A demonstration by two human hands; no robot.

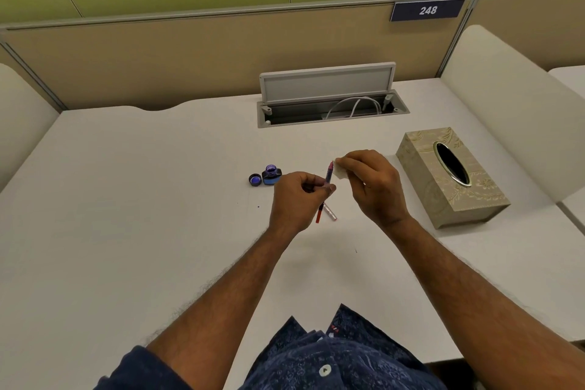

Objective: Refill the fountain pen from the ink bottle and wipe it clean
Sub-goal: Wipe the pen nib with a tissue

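Figures "248" stood in white on a dark blue placard [427, 10] fixed at the top of the partition behind the white bench [126, 199]. The left hand [297, 199] gripped the fountain pen [328, 176] with curled fingers around its middle, the pen tilted with its purple-stained upper end raised above the bench and its red lower end pointing down toward the person. The right hand [373, 184] pinched a small piece of tissue [342, 169] against that upper end. Beneath the pen a silver pen part [330, 212] lay on the bench.

Just left of the left hand sat the open ink bottle [271, 174], its blue label too small to read, with its black cap [254, 179] touching it, inside facing up. A patterned beige tissue box [449, 177] with an oval slot stood to the right. Farther back, the lid of a cable hatch [327, 85] stood raised, a white cable [354, 106] looped inside.
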